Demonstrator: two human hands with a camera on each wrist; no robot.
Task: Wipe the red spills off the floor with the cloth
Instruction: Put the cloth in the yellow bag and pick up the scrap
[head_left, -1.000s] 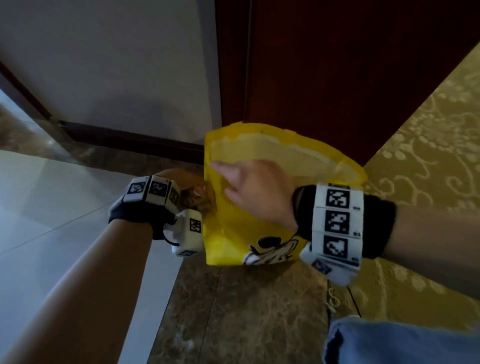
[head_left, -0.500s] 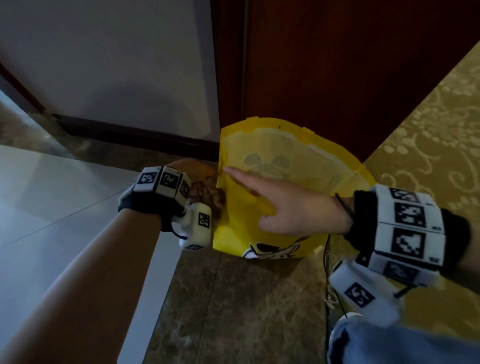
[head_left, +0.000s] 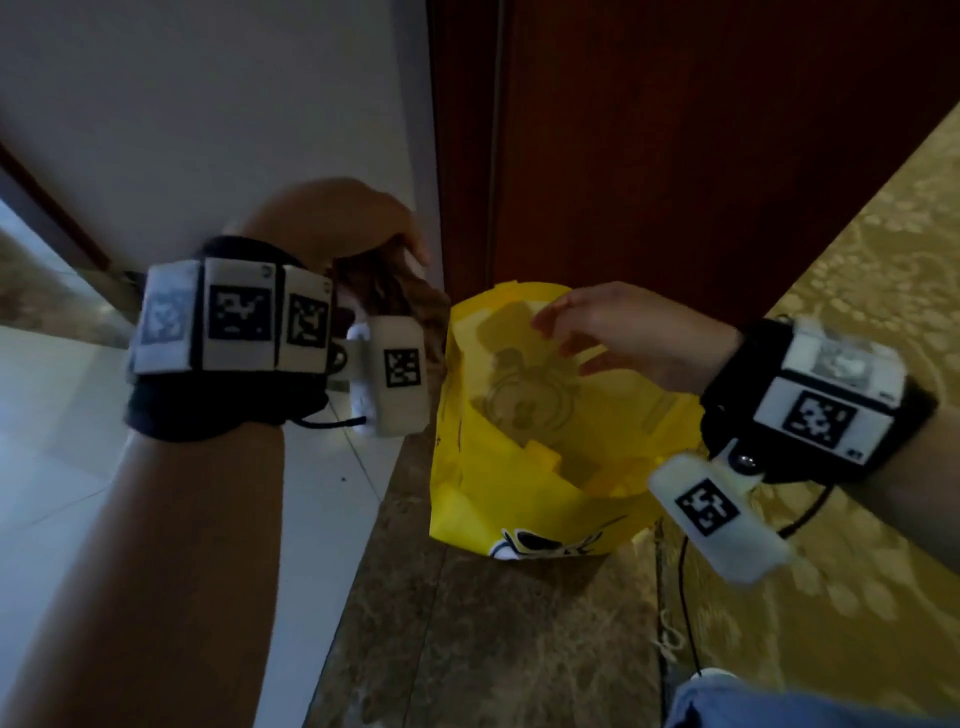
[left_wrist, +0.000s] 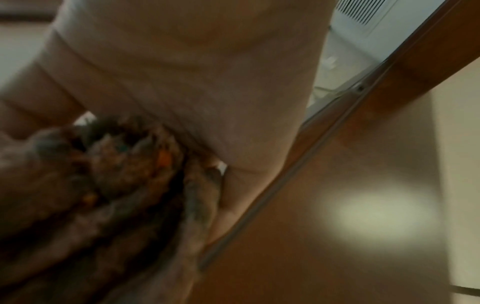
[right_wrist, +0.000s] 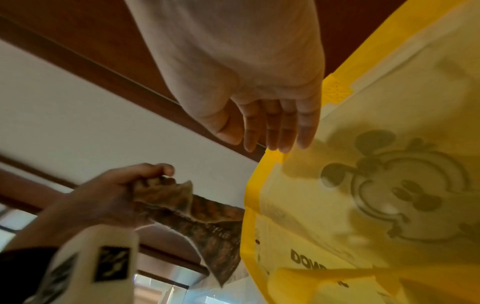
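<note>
My left hand (head_left: 410, 254) is raised left of the yellow bag (head_left: 498, 499) and grips a crumpled brown patterned cloth (head_left: 395, 296), which hangs down beside the bag's left edge. The left wrist view shows the cloth (left_wrist: 116, 185) bunched against the palm. The right wrist view shows the left hand (right_wrist: 158, 172) with its fingers curled round the cloth (right_wrist: 202, 222). The bag stands open on the floor, a cartoon print on its inside. My right hand (head_left: 550, 322) hovers at its far rim with straight fingers (right_wrist: 272, 131) and holds nothing. No red spill shows.
A dark wooden door (head_left: 675, 156) and a white wall (head_left: 208, 104) stand right behind the bag. Gold patterned fabric (head_left: 857, 312) runs along the right. Brown marble floor (head_left: 493, 623) lies under the bag, white tiles (head_left: 52, 441) to the left. A jeans-clad knee (head_left: 779, 701) is at bottom right.
My left hand has risen with the cloth from beside the bag's lower left edge. My right hand has drawn back from the bag's front to its rim, and the bag's mouth now gapes open.
</note>
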